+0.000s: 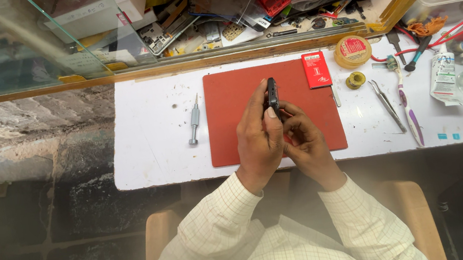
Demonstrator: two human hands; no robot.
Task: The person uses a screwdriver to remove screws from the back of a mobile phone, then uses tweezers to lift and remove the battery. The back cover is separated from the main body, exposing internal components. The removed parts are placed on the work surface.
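Both hands, left hand [258, 135] and right hand [303, 141], close around a small black phone [272, 95], held edge-up above the red mat [229, 112]. A screwdriver [193, 123] lies left of them on the tabletop [149, 128].

Even, fairly bright light falls on the white worktop [149, 128] from above, and the red mat [230, 118] shows clean, saturated colour. Shadows are soft and short; the hands cast only a faint one on the mat. The glass pane [26, 43] at upper left carries pale reflections that wash out what lies behind it. The floor [33, 242] at lower left is dim and hazy. Straight edges bow slightly toward the frame's sides. The centre is sharp.
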